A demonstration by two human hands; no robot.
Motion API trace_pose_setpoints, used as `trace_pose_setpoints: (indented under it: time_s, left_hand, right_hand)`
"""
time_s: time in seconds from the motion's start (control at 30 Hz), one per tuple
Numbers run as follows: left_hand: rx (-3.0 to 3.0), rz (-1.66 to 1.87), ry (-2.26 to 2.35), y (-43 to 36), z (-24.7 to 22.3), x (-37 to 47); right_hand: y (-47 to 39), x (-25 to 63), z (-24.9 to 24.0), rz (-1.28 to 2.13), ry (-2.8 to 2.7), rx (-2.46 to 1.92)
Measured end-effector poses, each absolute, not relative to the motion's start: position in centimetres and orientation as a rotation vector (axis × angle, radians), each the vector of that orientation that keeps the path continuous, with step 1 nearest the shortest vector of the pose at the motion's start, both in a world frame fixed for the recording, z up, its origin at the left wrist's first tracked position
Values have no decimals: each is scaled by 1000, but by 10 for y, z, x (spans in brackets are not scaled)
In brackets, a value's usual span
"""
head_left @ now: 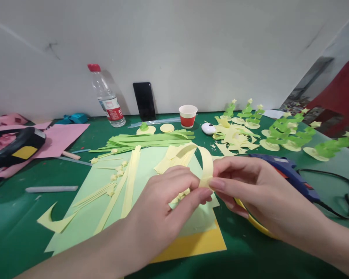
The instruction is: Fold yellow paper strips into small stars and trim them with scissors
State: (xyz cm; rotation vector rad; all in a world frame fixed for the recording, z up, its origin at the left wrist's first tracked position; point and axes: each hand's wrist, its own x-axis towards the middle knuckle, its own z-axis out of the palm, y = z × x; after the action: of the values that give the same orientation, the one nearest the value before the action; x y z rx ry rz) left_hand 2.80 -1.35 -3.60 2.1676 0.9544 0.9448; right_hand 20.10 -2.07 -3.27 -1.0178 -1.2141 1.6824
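A pale yellow paper strip bends into a loop between my two hands. My left hand pinches it near its lower end with thumb and fingers. From the other side, my right hand holds the same spot, thumb on top. Below them lie light green paper sheets bearing long yellow strips, thin strips and small folded pieces. More short yellow strips are stacked just behind my left hand. Beside my right wrist, a yellow handle shows partly; my hand hides the rest.
Green strips, a paper cup, a phone and a bottle stand or lie farther back. At right are yellow scraps, spiral paper pieces and a blue glue gun with a cable. A black-handled tool sits left.
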Motion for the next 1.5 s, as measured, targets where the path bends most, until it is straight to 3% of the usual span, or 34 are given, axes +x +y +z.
trace_pose_setpoints:
  time_s: [0.73,1.23,1.5]
  left_hand:
    - [2002,810,935,-12,-23,26]
    - [1279,628,802,-12,-21,24]
    - [989,568,716,-11,-23,26]
  right_hand:
    - [-17,198,-38,1515,-1347,-948]
    - [-10,211,-31,91,-2204,-633]
    - [-7,220,-33,-261,-2363,-497]
